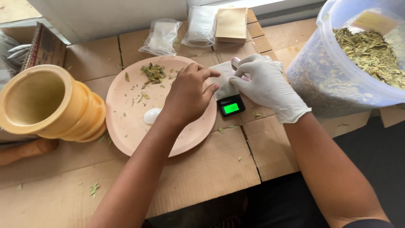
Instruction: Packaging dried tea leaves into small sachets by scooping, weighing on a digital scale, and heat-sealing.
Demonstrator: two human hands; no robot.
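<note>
Left hand (188, 93), bare, fingers curled, fingertips pinching the near edge of a small white pouch (223, 80) that lies on a black pocket scale (230, 105) with a lit green display. Right hand (263, 86), in a white glove, grips the same pouch from its 3 o'clock side, fingers bent around it. At 9 o'clock of the scale, a pink plate (126, 114) holds a pile of dried leaves (154, 73) and a white spoon (152, 115). At 9 o'clock of the plate, a yellow mortar (50, 105) lies on its side. At 2 o'clock of the scale, a clear tub (337, 67) of dried leaves. At 12 o'clock, clear bags (162, 37) and a brown packet (231, 24). Cardboard covers the table (202, 169).
</note>
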